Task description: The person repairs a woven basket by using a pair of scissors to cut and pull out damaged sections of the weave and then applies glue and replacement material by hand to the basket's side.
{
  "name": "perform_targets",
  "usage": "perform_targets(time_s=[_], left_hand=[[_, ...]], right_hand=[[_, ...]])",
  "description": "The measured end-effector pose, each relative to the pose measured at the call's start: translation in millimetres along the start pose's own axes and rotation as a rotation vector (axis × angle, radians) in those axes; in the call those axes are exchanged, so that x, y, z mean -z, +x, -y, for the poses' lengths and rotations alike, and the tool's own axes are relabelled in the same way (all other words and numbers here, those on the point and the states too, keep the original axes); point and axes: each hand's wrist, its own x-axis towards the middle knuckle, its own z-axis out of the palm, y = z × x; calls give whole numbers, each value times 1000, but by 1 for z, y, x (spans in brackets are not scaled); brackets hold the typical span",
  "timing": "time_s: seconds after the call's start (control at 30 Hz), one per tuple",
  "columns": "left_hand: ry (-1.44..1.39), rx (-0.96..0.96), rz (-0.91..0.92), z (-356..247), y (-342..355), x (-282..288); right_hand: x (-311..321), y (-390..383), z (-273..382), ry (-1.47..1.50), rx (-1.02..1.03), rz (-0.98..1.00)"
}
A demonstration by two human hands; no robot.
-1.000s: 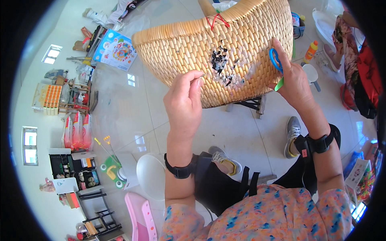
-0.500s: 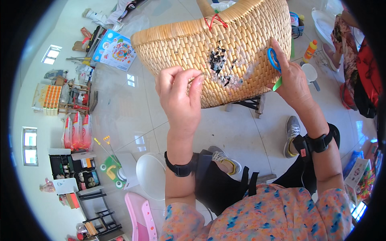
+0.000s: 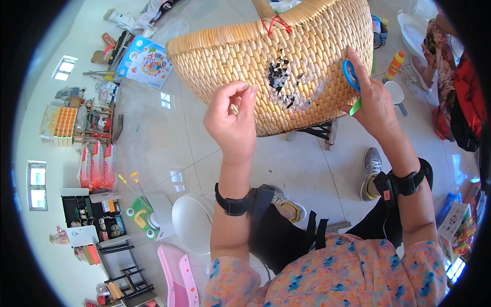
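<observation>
Left hand (image 3: 232, 123) raised, thumb (image 3: 248, 102) and index finger nearly meeting; right hand (image 3: 373, 105) extended, index finger straight.

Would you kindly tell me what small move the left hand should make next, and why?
Probably shift the left hand slightly right to the black and white bits on the woven basket: the hand's thumb and forefinger nearly meet just left of them, while a blue-ringed tool occupies the right hand.
</observation>
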Motion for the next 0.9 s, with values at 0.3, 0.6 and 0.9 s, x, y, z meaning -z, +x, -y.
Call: perform_targets(time_s=[0.3,0.6,0.9], left_hand=[[194,78,87,5,-1,2],[462,-107,79,1,0,-5],[469,-162,144,-9,-2,-13]], right_hand=[[0,0,1,11,-1,5],[1,-1,1,10,-12,29],[0,-2,1,41,3,4]])
